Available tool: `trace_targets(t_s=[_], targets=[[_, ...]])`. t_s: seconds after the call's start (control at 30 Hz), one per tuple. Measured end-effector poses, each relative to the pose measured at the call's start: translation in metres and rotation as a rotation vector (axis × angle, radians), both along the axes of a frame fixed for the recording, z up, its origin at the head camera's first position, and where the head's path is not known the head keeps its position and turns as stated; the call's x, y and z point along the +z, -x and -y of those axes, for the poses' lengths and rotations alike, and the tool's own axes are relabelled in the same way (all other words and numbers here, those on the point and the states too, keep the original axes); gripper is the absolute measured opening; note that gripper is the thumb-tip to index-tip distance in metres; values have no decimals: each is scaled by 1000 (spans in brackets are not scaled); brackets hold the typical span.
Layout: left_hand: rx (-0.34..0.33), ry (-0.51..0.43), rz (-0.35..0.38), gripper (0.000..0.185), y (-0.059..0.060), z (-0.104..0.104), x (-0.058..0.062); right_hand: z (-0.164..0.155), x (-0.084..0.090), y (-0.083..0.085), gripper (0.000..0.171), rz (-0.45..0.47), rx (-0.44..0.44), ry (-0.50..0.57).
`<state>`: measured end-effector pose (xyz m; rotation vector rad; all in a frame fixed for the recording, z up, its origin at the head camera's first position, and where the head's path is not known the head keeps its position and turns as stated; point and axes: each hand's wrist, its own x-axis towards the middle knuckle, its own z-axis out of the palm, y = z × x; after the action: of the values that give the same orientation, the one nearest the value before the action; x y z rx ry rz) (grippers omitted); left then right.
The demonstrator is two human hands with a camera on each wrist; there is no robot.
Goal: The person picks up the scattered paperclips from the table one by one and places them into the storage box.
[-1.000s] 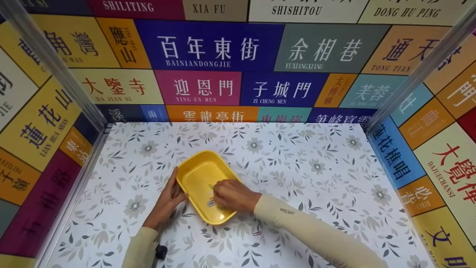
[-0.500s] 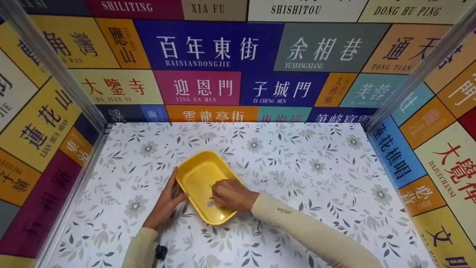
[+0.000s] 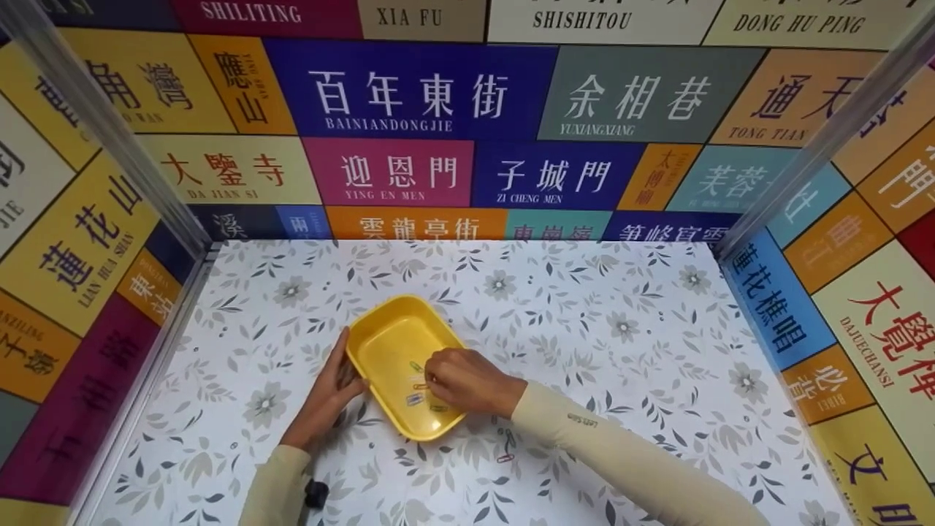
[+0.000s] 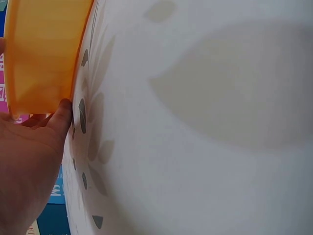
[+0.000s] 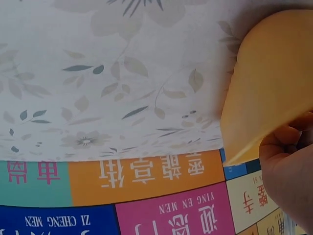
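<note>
Yellow tray (image 3: 391, 343), frame centre: left hand (image 3: 327, 398) flat, steadying its rim; right hand (image 3: 467, 381) fingers curled over clips (image 3: 415, 398), grasp unclear. Best kept braced, pinching one clip.

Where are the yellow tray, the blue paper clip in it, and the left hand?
yellow tray (image 3: 380, 340): head view, bare floor.
blue paper clip (image 3: 414, 399): head view, its middle.
left hand (image 3: 326, 398): head view, back of hand.

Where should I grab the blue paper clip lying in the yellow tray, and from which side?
Pinch the blue paper clip across its long sides, coming straight down from above. It lies flat on the floor of the yellow tray, whose raised walls block a sideways approach. The right hand hovers just right of it; the left hand steadies the tray's left wall.
</note>
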<state>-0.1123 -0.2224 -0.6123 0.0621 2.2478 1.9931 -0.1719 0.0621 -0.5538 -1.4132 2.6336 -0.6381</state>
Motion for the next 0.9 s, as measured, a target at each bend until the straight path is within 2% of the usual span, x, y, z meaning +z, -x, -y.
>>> trace_targets(t_s=[0.17,0.47,0.67,0.9], targets=[[5,13,41,100,1,-1,0,-8,6,-3,8,-17,16,19],[-3,6,26,100,2,-1,0,-25,12,-12,7,-27,21,79],[9,12,45,102,2,-1,-1,-34,13,-22,6,-27,9,108],[-5,-1,-5,99,1,-1,1,-43,15,-36,7,-30,-5,131]])
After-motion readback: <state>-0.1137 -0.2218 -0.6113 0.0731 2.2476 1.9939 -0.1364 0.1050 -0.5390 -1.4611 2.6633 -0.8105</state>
